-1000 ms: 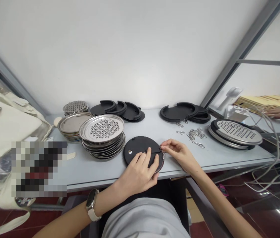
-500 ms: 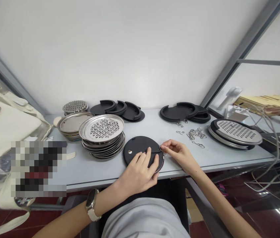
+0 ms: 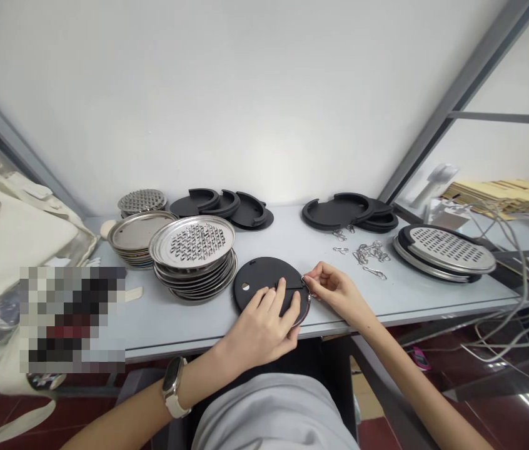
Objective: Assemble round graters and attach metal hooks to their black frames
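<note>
A black round disc [image 3: 259, 272] with a small hole and a straight slot lies near the table's front edge. My left hand [image 3: 264, 319] rests over its lower right part, fingers spread across the top and thumb at the near rim. At the disc's right edge, my right hand [image 3: 332, 287] pinches a small metal wire clip [image 3: 304, 279] between thumb and fingertips. Below it a short shiny metal piece [image 3: 310, 299] hangs along the rim. Whether the clip passes through the disc is too small to tell. More loose metal clips [image 3: 371, 252] lie in a pile to the right.
Left of the disc stands a stack of round metal graters [image 3: 194, 250], with metal discs [image 3: 140, 231] behind it. Black holders [image 3: 246, 209] and more black holders [image 3: 339, 211] lie along the wall. Assembled graters [image 3: 452, 250] sit at right; a cream bag [image 3: 15, 219] is at left.
My right fingers have shifted slightly at the disc's edge, still pinching the clip. My left hand and the disc stay put. Another person's hand at far right has left the view.
</note>
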`<state>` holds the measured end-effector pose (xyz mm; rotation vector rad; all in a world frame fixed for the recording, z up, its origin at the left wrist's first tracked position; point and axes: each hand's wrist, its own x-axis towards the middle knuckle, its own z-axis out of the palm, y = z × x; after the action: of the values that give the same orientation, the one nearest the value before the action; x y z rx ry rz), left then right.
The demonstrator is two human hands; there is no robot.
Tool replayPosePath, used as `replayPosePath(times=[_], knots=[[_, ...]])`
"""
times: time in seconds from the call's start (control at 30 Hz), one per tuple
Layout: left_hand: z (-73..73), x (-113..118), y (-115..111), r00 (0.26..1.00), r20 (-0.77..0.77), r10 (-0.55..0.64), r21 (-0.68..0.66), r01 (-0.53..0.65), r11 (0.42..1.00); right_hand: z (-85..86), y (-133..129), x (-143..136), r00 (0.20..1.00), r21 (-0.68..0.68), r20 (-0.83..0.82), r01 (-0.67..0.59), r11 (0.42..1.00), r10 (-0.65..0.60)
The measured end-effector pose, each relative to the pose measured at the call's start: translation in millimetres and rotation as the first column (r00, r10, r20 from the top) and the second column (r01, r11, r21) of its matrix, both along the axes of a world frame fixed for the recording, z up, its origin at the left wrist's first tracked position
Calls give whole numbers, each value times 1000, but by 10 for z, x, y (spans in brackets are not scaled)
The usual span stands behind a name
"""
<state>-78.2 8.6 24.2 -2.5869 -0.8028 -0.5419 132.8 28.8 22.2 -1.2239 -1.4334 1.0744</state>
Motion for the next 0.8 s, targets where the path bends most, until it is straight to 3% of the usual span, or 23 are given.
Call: replayPosePath(times=[0.3, 0.8], knots=[[-10, 3, -4, 1000, 5, 3, 15, -3, 1000, 38, -6, -17, 997, 34, 82, -14, 999, 11], [-10, -1, 2, 1000, 0, -1, 22, 1, 1000, -32, -13, -6, 997, 51, 78, 3, 999, -7]])
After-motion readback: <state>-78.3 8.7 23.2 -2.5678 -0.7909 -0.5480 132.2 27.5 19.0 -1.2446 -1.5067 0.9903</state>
